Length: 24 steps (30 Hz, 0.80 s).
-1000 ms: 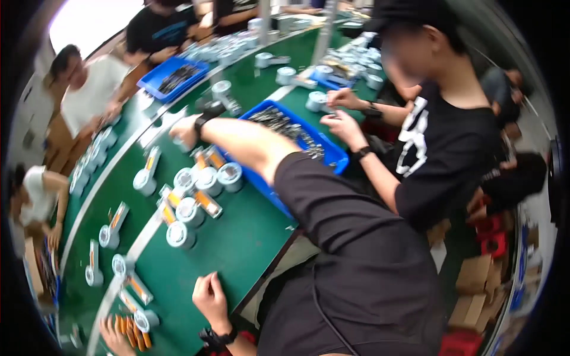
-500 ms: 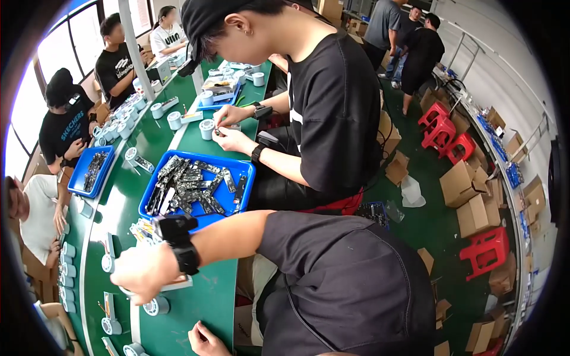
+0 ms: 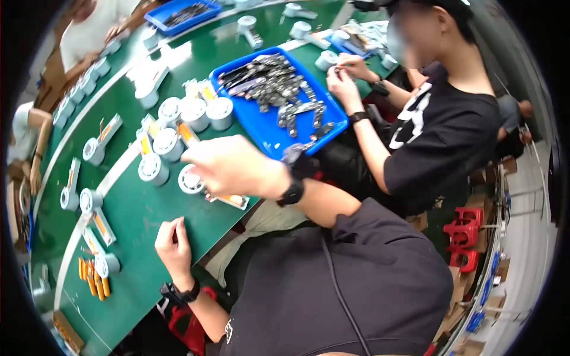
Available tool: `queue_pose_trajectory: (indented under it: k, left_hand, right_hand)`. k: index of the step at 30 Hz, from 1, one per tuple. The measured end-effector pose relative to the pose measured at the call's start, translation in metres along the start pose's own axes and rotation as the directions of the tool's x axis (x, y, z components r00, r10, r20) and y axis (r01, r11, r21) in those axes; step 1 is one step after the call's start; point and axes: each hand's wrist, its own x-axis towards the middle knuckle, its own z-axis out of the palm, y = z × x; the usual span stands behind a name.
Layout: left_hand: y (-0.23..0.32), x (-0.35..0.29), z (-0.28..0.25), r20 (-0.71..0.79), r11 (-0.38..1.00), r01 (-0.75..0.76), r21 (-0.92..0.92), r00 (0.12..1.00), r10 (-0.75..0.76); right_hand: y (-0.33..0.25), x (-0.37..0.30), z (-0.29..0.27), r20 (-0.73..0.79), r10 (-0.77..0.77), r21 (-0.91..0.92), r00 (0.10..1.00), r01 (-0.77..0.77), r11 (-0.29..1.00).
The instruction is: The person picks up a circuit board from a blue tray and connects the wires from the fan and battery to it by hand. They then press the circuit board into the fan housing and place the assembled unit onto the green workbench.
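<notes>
My right hand [image 3: 237, 166] hangs over a pale-blue round fan-like head [image 3: 190, 180], its fingers curled and blurred by motion. What they grip, if anything, is hidden. From under this hand sticks out a white handle [image 3: 236, 201] with an orange strip, near the table's edge. My left hand [image 3: 172, 242] rests by the same edge, fingers loosely curled in and nothing visible in them. Beyond my right hand stand several similar round heads [image 3: 168, 144] with handles, bunched together. Both wrists wear dark bands.
A blue tray [image 3: 267, 133] of dark circuit-board pieces lies beyond my right hand. Several orange cylinders [image 3: 95, 282] lie on the green table [image 3: 139, 237] at the left. More fan units [image 3: 94, 151] are spread along it. A co-worker [image 3: 439, 130] sits on the right, hands busy with a part.
The view has swung down and toward the left part of the table. My left hand shows more fully now. My right hand is still over the fan unit by the table's edge.
</notes>
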Motion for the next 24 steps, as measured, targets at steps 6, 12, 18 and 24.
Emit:
queue_pose_trajectory:
  k: [6, 12, 18, 24]
  left_hand:
    - [0.005, -0.005, -0.004, -0.008, 0.978, 0.206, -0.02, 0.978, -0.206]
    - [0.014, 0.008, 0.007, 0.012, 0.963, 0.243, -0.116, 0.97, -0.244]
    - [0.02, 0.017, 0.011, 0.118, 0.99, 0.082, -0.118, 0.991, -0.068]
    - [0.051, 0.027, -0.015, 0.156, 0.995, -0.02, -0.101, 0.987, 0.035]
  right_hand:
    - [0.085, -0.037, -0.065, -0.147, 0.416, 0.133, 0.898, -0.398, 0.907]
    - [0.136, -0.02, -0.06, -0.037, 0.282, -0.335, 0.959, -0.277, 0.9]
    - [0.17, -0.023, -0.062, 0.147, 0.113, -0.465, 0.983, -0.032, 0.885]
    - [0.131, -0.001, -0.085, -0.113, -0.052, -0.474, 0.992, -0.007, 0.881]
